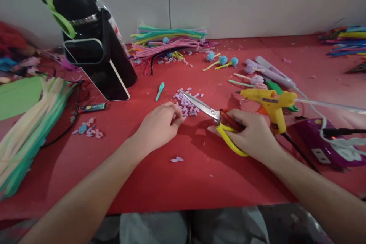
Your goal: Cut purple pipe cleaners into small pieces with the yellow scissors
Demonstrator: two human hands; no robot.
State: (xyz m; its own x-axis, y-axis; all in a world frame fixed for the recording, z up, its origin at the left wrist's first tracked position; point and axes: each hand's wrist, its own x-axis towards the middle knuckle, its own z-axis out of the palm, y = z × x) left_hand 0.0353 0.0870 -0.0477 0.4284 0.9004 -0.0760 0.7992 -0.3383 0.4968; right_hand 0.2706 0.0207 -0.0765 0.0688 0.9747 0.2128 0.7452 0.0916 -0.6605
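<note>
My right hand (pixel 254 133) is wrapped round the yellow and red handles of a pair of scissors (pixel 213 113). Their blades look closed, and the tip lies over a pile of short lilac pipe-cleaner pieces (pixel 185 103). At the near left edge of that pile is my left hand (pixel 158 127), its fingers curled and the fingertips together; whatever they may hold is hidden. Closer to me lie a few loose lilac bits (pixel 177 159). A small turquoise twisted pipe-cleaner piece (pixel 160 90) rests beyond my left hand.
A black bottle (pixel 114 42) with a phone (pixel 100 72) leaning on it stands back left. Pipe-cleaner bundles lie at left (pixel 37 126) and back (pixel 171 34). At right are a yellow glue gun (pixel 267 101), a purple power strip (pixel 314 141) with cords, and blue pompom-like flowers (pixel 223 60).
</note>
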